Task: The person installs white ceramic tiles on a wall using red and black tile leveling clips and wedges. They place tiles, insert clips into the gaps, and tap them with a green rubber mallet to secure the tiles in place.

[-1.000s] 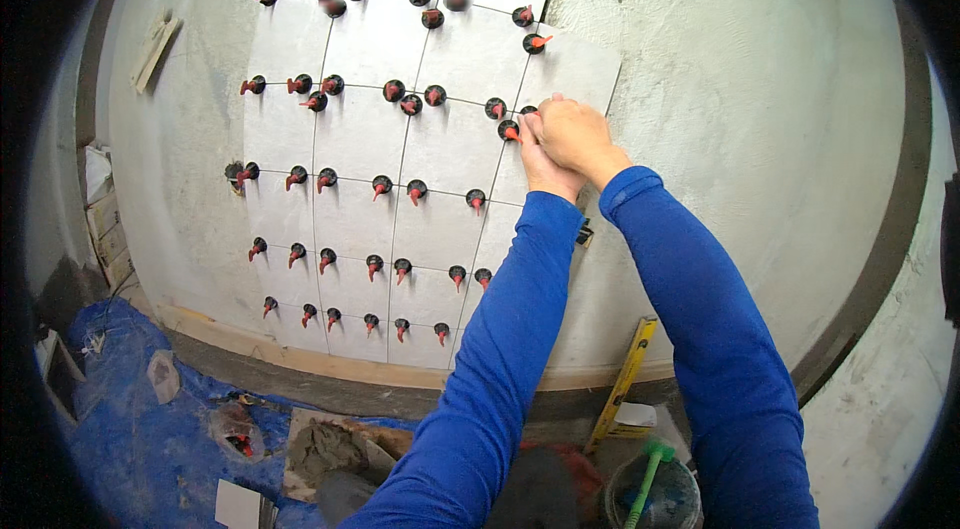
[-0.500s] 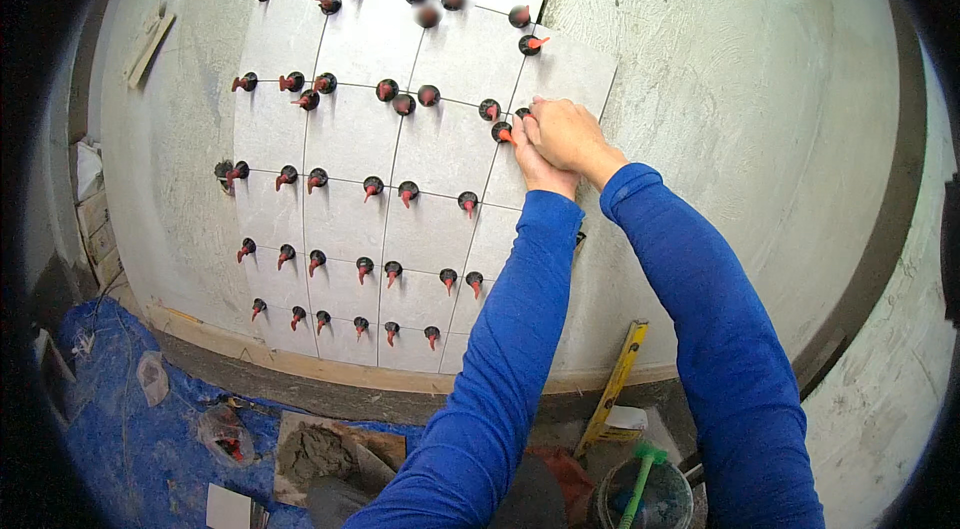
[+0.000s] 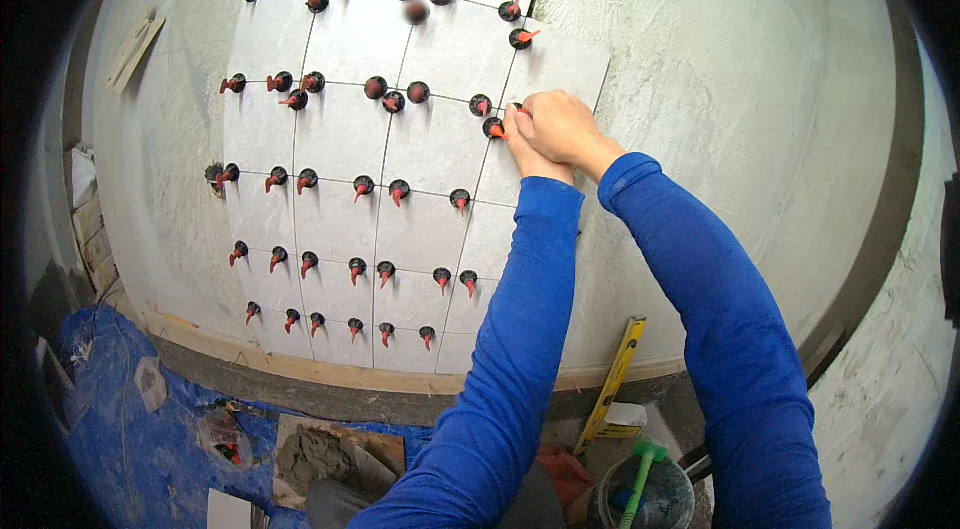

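Pale grey tiles point(image 3: 440, 154) cover the wall in front of me, dotted at their joints with tile levelers, each a black round cap with a red handle. At the upper right tile point(image 3: 560, 59), both my hands meet at one tile leveler point(image 3: 518, 109), mostly hidden by fingers. My right hand point(image 3: 565, 127) is closed around its handle, lying over the left. Beneath it, my left hand point(image 3: 535, 161) has its fingers drawn together at the cap. Just left of my fingertips sit two more levelers, one with an orange-red handle point(image 3: 496, 130).
Bare rough plaster point(image 3: 720, 109) borders the tiles. Below, a yellow spirit level point(image 3: 612, 384) leans by the wall. A bucket point(image 3: 683, 504) with a green-handled tool point(image 3: 640, 479) stands near my right arm. Grey mortar point(image 3: 312, 459) lies on a board over a blue sheet point(image 3: 130, 429).
My view has shifted slightly, so the tiles sit a little further left. Both hands stay at the same leveler; the right hand has turned slightly over it.
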